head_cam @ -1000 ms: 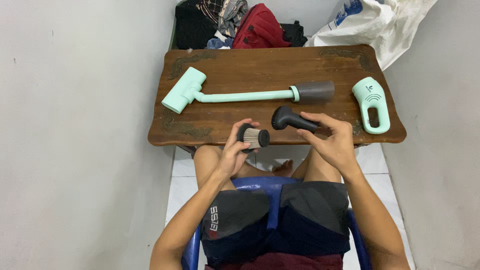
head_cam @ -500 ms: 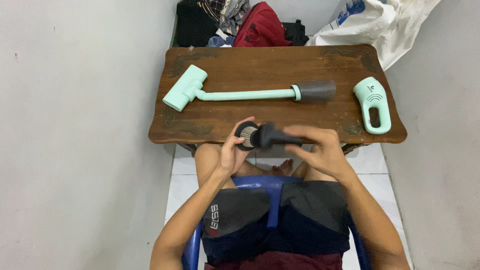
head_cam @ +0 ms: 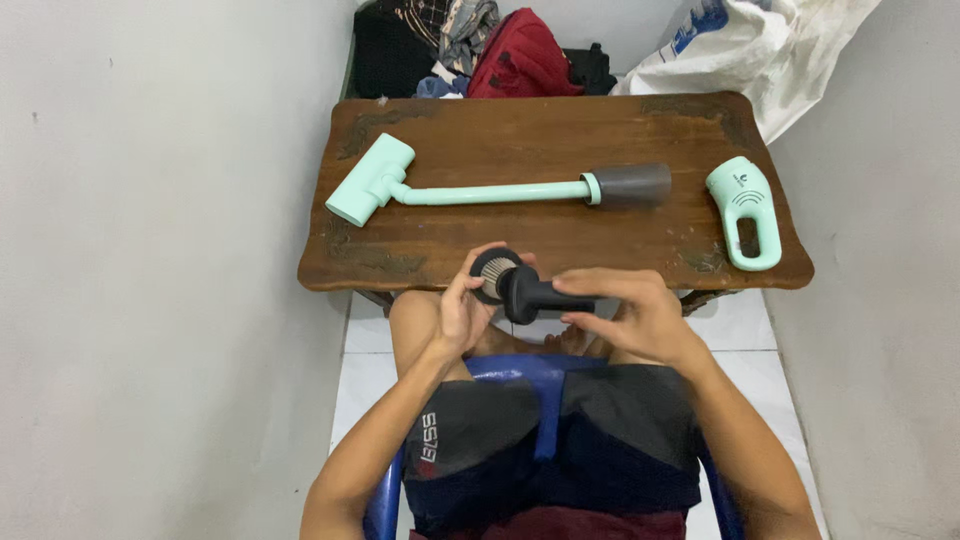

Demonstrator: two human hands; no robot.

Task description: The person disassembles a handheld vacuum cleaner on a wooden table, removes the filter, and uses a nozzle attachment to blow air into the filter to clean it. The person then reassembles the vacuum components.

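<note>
Dark grey plastic meets at the worktop's (head_cam: 560, 225) near edge: the left hand (head_cam: 462, 312) grips a round filter (head_cam: 493, 273), the right hand (head_cam: 628, 312) closes around a nozzle (head_cam: 540, 295) pressed against it. Farther back lie a mint-green wand (head_cam: 480, 190) and, by the right edge, a handle unit (head_cam: 745, 210).
</note>
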